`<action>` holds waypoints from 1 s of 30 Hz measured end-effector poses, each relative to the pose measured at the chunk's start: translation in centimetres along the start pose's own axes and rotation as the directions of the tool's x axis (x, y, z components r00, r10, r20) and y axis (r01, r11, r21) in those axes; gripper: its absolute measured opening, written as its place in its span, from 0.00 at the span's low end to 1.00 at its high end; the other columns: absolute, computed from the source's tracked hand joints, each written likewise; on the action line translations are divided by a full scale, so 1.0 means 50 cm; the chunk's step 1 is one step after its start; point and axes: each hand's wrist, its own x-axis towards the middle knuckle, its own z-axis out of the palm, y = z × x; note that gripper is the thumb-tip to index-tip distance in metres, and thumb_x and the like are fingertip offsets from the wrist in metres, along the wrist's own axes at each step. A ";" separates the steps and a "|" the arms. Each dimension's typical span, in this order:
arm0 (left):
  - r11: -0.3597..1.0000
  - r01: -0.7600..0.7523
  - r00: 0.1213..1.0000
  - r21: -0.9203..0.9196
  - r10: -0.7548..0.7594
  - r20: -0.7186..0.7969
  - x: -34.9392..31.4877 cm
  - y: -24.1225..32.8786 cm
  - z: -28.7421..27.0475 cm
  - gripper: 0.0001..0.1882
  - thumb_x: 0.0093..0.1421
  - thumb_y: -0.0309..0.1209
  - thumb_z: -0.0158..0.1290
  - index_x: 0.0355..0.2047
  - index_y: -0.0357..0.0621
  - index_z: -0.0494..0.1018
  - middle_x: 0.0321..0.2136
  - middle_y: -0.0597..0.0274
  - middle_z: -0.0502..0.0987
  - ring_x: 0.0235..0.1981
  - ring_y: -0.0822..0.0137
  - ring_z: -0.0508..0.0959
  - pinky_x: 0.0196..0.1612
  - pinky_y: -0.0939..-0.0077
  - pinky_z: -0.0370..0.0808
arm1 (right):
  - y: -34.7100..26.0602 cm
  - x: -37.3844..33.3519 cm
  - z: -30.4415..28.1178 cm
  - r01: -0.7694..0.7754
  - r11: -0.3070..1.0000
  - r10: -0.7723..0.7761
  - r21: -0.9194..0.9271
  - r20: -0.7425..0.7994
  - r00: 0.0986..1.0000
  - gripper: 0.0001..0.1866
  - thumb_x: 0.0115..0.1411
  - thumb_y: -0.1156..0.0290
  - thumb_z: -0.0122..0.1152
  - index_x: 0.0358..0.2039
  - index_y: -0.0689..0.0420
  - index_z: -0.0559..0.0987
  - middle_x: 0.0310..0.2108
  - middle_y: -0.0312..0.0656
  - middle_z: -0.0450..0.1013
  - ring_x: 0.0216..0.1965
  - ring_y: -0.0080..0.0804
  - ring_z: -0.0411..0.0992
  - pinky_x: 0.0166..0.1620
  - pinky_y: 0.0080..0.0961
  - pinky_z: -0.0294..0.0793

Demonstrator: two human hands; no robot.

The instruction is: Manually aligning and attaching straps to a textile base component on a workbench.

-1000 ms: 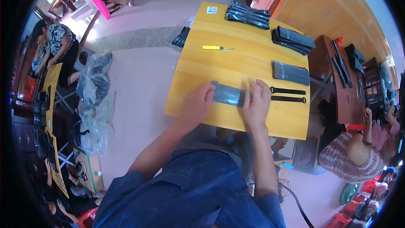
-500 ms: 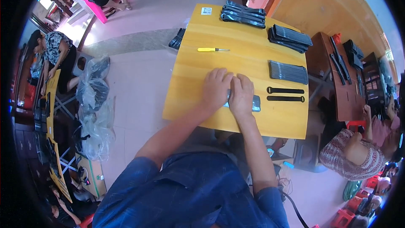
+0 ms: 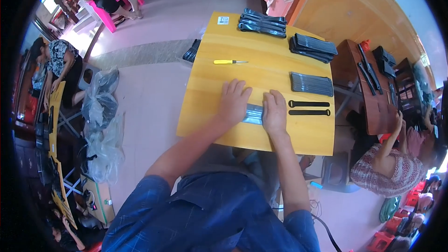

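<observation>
On the near middle of the yellow table lies a small flat packet (image 3: 253, 114) in shiny, clear-looking plastic; dark strips seem to show inside. My left hand (image 3: 234, 101) rests flat at its left end, fingers stretched forward. At the right end my right hand (image 3: 274, 112) lies palm down with its fingers extended. Both palms hide the packet's ends. Two black straps with ring ends (image 3: 309, 108) lie side by side to the right of my right hand. Beyond them is a flat bundle of dark straps (image 3: 311, 84).
A yellow-handled screwdriver (image 3: 225, 61) lies beyond my hands. More strap bundles (image 3: 262, 23) and a stack of packed straps (image 3: 312, 47) sit at the table's far right. A brown table (image 3: 371, 107) with people stands to the right; plastic bags (image 3: 101, 98) lie on the floor at left.
My hands have moved apart from close together over the packet, uncovering its middle. The view has shifted slightly. The screwdriver and straps stay in place on the table.
</observation>
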 end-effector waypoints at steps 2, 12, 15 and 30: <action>1.000 -0.003 1.000 0.022 0.002 0.017 0.009 0.017 -0.003 0.19 0.60 0.31 0.53 0.51 0.43 0.78 0.56 0.49 0.74 0.64 0.45 0.67 0.68 0.41 0.59 | -0.001 -0.002 0.008 0.017 1.000 -0.018 -0.020 -0.016 1.000 0.14 0.63 0.75 0.59 0.50 0.61 0.79 0.53 0.56 0.74 0.56 0.57 0.71 0.60 0.48 0.71; 0.999 0.046 0.998 0.008 -0.046 0.041 0.022 0.009 0.019 0.24 0.63 0.37 0.56 0.59 0.44 0.73 0.60 0.46 0.71 0.66 0.41 0.65 0.69 0.36 0.58 | 0.007 0.009 0.003 0.070 0.997 -0.068 0.027 -0.060 0.996 0.15 0.59 0.81 0.57 0.47 0.63 0.79 0.49 0.56 0.74 0.53 0.58 0.72 0.58 0.48 0.72; 0.990 0.110 0.991 0.089 -0.116 0.064 0.009 -0.044 -0.012 0.25 0.65 0.38 0.56 0.61 0.45 0.72 0.62 0.46 0.69 0.67 0.41 0.64 0.68 0.35 0.59 | 0.009 0.009 -0.001 0.067 0.997 -0.064 0.040 -0.088 0.994 0.14 0.60 0.83 0.55 0.47 0.63 0.79 0.47 0.57 0.75 0.51 0.59 0.73 0.56 0.47 0.73; 0.971 0.239 0.969 0.007 -0.238 -0.060 -0.169 -0.088 -0.126 0.23 0.62 0.31 0.59 0.56 0.40 0.73 0.58 0.43 0.72 0.60 0.40 0.71 0.63 0.48 0.68 | -0.085 0.021 0.003 -0.003 0.989 0.019 -0.146 0.112 0.994 0.21 0.67 0.69 0.58 0.60 0.56 0.74 0.63 0.53 0.67 0.69 0.55 0.60 0.70 0.65 0.53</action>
